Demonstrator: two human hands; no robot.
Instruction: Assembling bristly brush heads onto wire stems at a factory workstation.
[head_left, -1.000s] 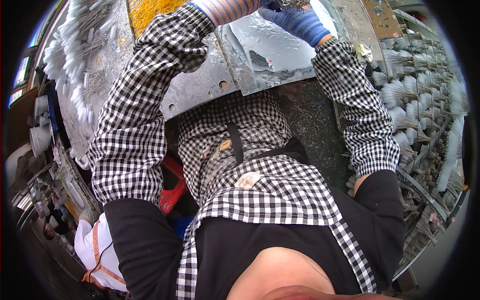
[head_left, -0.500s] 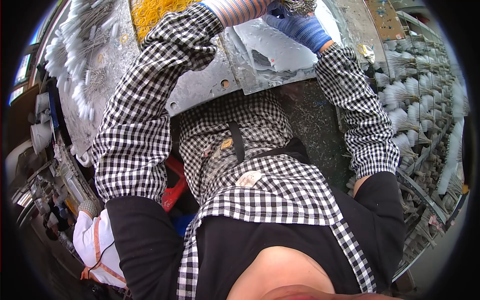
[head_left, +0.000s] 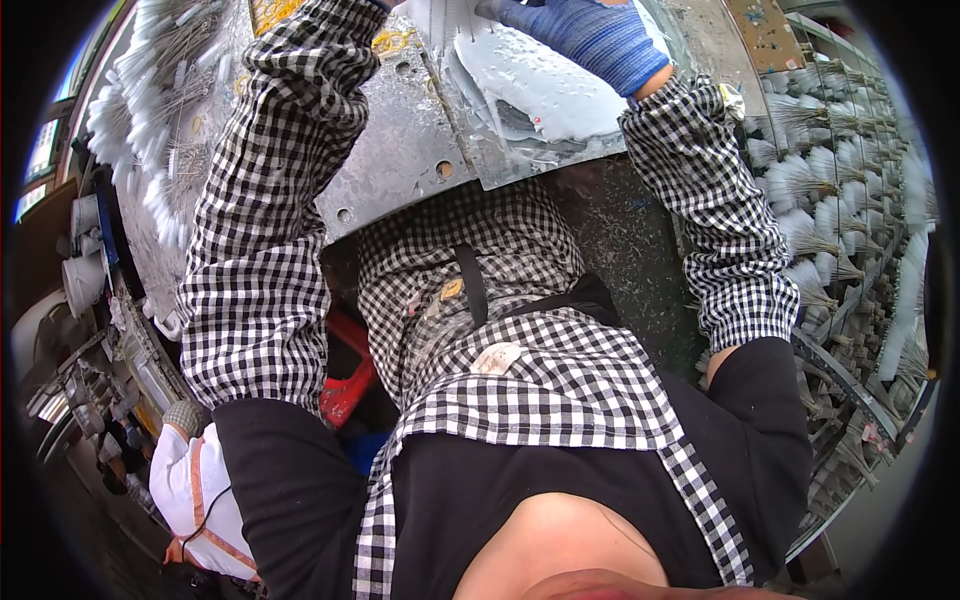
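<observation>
My right hand [head_left: 592, 42], in a blue striped knit glove, is over a metal plate [head_left: 490, 172] spread with a thick white paste [head_left: 520, 75]. Its thumb side reaches left; the other fingers look curled at the upper edge, and whatever they hold is cut off. Left of it, pale bristles with thin wire ends [head_left: 442, 22] show above the paste. My left hand has passed out at the top, leaving only its checked sleeve [head_left: 300, 70] in view. Beside that sleeve lie yellow rubber bands [head_left: 392, 42] on the metal worktop [head_left: 400, 130].
White-bristled wire brushes [head_left: 160, 90] lie heaped on the left of the worktop. Racks of similar brushes [head_left: 830, 200] stand at the right. A red stool [head_left: 350, 370] is beside my legs. Another person in white [head_left: 205, 490] is behind at the lower left.
My left hand has moved up and left, out of the picture. My right hand has shifted slightly up and left; the wire bundle beside it has left view. More rubber bands and paste show.
</observation>
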